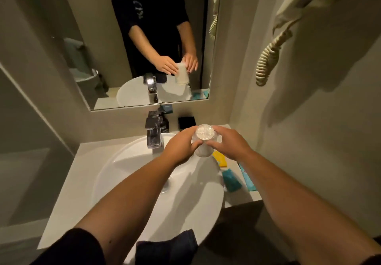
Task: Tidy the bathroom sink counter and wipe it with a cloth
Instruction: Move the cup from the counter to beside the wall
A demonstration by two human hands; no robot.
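**Operator:** State of both hands?

**Inspector:** Left hand [181,146] and right hand [228,143] each wrap curled fingers round the translucent white plastic cup [204,135], one on each side.

**Operator:** Cup location?

**Inspector:** In the air, bottom up, over the back right rim of the white oval ceramic basin [127,161], right of the chrome faucet [153,134].

**Operator:** Cloth?

**Inspector:** The dark folded cloth [167,246] drapes over the basin's front rim. A yellow packet [219,158] and teal packets [232,180] lie on the pale counter [74,192], right of the basin.
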